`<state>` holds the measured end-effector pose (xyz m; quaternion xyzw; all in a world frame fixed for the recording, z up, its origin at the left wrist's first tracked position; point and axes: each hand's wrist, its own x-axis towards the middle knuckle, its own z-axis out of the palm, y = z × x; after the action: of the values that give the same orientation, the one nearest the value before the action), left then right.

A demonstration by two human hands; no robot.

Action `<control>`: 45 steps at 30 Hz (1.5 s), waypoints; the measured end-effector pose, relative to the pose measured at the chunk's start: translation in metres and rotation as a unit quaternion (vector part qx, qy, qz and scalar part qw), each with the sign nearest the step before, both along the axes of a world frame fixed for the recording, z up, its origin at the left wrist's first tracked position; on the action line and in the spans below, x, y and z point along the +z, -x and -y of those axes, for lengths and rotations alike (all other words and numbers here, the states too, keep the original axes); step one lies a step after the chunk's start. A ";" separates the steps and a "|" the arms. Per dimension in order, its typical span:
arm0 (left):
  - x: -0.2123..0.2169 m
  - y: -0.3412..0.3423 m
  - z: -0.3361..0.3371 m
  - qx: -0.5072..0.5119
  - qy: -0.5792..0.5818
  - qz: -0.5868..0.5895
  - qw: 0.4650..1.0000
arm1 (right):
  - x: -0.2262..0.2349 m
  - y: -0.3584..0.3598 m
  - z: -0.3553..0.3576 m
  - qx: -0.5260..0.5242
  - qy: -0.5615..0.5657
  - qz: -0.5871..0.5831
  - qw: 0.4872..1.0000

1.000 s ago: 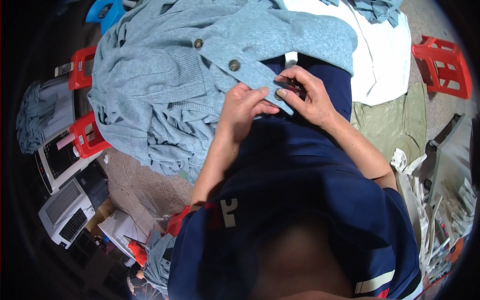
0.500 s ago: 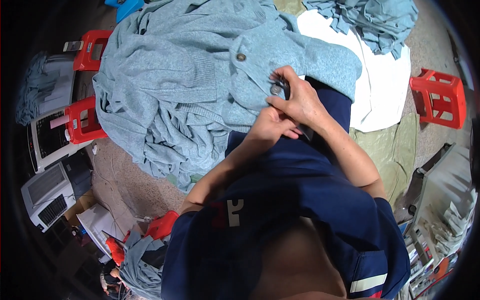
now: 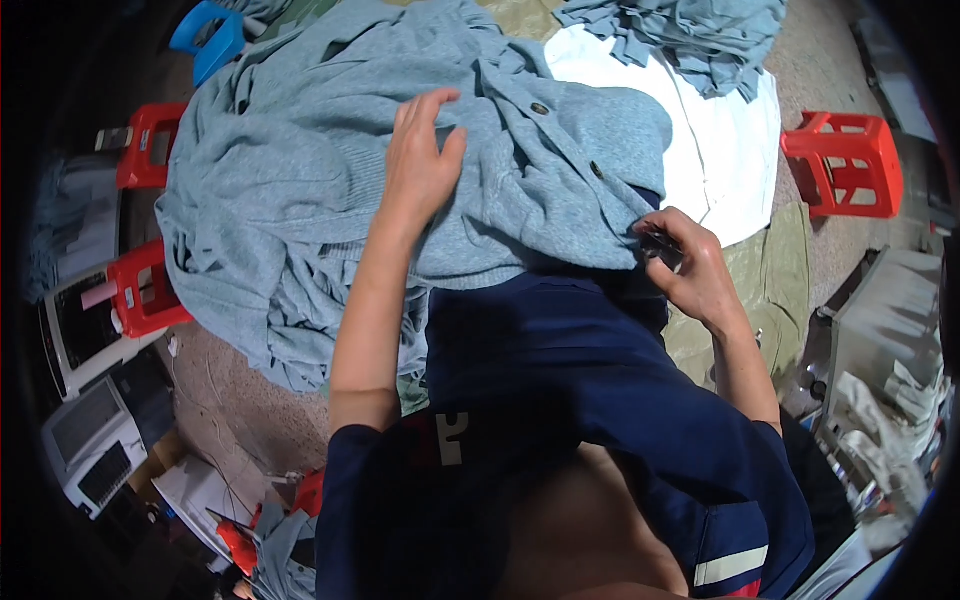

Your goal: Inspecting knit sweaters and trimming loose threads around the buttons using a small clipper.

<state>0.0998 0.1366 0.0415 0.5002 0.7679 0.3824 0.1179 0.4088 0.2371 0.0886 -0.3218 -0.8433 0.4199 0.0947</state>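
Observation:
A light blue knitted cardigan (image 3: 300, 190) with dark round buttons lies heaped over my lap and the ground ahead. My left hand (image 3: 420, 160) rests flat on the knit with its fingers spread, just left of the button band. My right hand (image 3: 690, 265) is curled at the cardigan's lower right edge and pinches a small dark object (image 3: 660, 245) against the hem; what that object is I cannot make out. Two buttons (image 3: 540, 108) show along the band between my hands.
A white cloth (image 3: 720, 150) lies beyond the cardigan, with a pile of more blue knitwear (image 3: 690, 30) on it. Red plastic stools stand at right (image 3: 845, 165) and left (image 3: 145, 290); a blue stool (image 3: 205, 35) at top left. Grey machines (image 3: 90, 450) sit lower left.
My left hand has left the hem, where it worked beside the right, and moved up and left onto the knit. The cardigan has shifted under it. My right hand stays at the edge.

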 end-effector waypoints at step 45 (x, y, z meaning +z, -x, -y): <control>-0.051 -0.081 -0.055 -0.193 -0.155 -0.113 0.962 | -0.095 0.049 -0.020 -0.145 -0.149 -0.168 0.963</control>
<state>0.1812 0.1914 -0.0093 0.6912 0.5965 0.4073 0.0231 0.3600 0.2568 -0.0061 -0.3479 -0.8124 0.3192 0.3423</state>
